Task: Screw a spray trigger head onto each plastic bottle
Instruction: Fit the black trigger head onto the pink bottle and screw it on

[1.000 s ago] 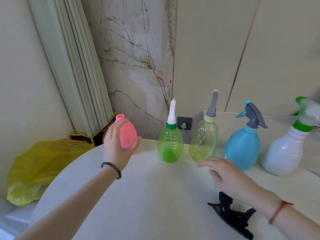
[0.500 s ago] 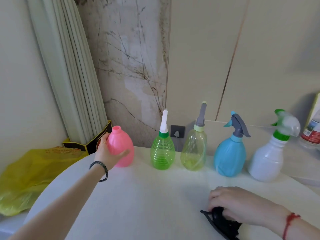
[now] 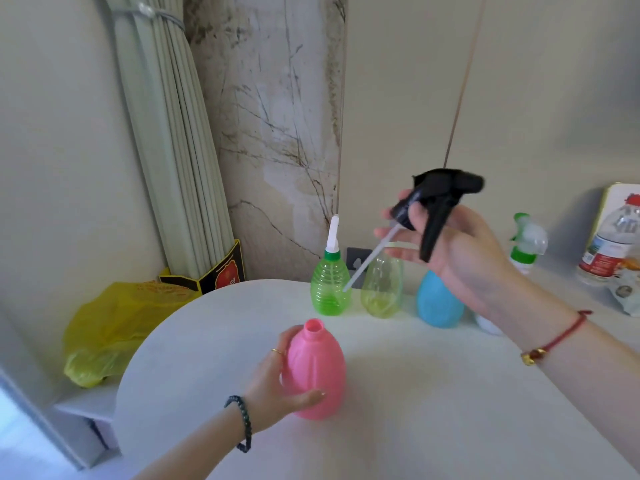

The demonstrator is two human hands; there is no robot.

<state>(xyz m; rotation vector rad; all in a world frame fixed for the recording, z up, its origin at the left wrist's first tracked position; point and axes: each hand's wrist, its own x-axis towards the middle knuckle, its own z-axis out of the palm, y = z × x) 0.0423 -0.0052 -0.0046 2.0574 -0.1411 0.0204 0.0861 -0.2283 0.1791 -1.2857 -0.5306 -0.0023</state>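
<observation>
A pink plastic bottle with an open neck stands upright on the white round table, near me. My left hand grips its left side. My right hand holds a black spray trigger head in the air, above and to the right of the pink bottle. Its clear dip tube slants down and to the left. Along the table's far edge stand a green bottle, a yellow-green bottle, a blue bottle and a white bottle with a green sprayer, partly hidden by my right arm.
A yellow plastic bag lies on the floor to the left. A bundle of pale rods leans in the corner above a black and yellow box. A water bottle stands at the far right.
My left hand has brought the pink bottle from the far row to the table's near middle. My right hand has lifted the black trigger head off the table into the air.
</observation>
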